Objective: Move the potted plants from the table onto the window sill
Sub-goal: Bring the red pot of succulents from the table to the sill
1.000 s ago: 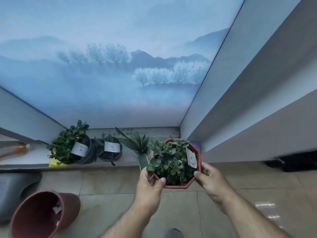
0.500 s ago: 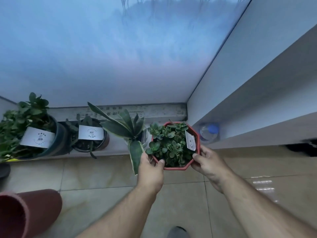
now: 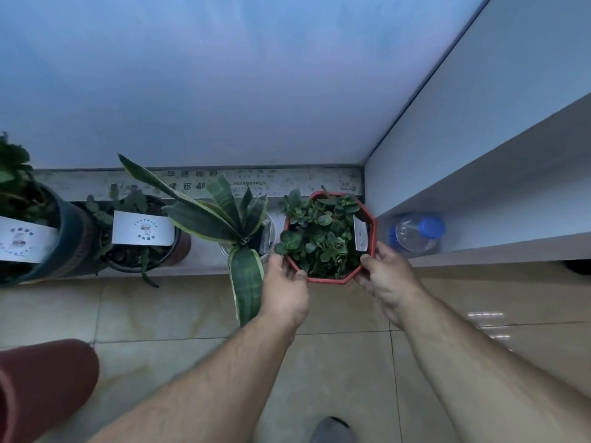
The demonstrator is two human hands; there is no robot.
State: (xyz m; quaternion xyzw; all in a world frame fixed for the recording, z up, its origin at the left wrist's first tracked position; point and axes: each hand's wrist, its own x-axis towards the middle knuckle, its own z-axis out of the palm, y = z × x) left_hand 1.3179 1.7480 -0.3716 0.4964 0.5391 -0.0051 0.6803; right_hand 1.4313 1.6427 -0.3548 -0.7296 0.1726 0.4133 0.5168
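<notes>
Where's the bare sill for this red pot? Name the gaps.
The free patch lies between the snake plant and the water bottle, under the red pot that both hands hold. Left of the snake plant, the pots stand crowded.

left hand (image 3: 283, 290) gripping at left, thumb curling up | right hand (image 3: 388, 279) gripping at right | forearms extending forward
</notes>
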